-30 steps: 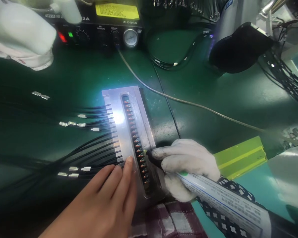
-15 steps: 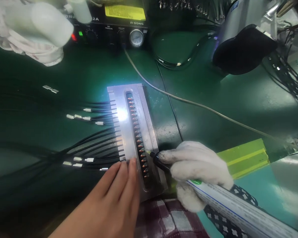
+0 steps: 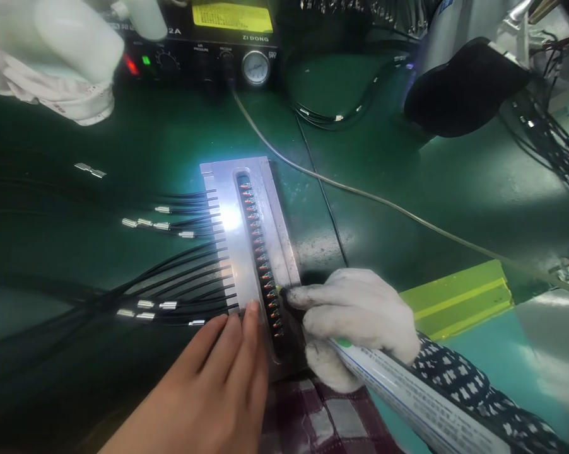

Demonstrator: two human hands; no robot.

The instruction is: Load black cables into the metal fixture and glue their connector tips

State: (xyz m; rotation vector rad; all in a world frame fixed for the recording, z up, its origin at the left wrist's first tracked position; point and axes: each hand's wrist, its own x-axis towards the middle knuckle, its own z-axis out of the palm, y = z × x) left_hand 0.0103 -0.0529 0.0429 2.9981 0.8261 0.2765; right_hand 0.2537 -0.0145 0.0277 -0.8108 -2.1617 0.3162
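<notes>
My left hand (image 3: 222,372) is bare, with its fingers stretched out and resting on the lower left edge of a flat metal fixture (image 3: 230,252). Black wires (image 3: 190,268) enter that edge in a row, and their bare copper ends with small terminals (image 3: 264,268) show inside the long slot. A white glove covers my right hand (image 3: 360,315), which is wrapped around a white printed dispensing tube (image 3: 407,394). The tube's dark nozzle (image 3: 289,299) points at the lower half of the slot; I cannot tell whether its tip touches a terminal.
Loose metal terminals (image 3: 145,304) lie among the wires at left. A black ZI DONG control box (image 3: 209,63) with a gauge stands at the back, its clear hose (image 3: 360,194) crossing the green table. Yellow tape (image 3: 459,302) is at right, a lamp-like dark-ended fixture (image 3: 464,88) above.
My right hand and the tube have shifted left and slightly, with the nozzle still at the slot. The whole view has moved a little; my left hand stays on the fixture.
</notes>
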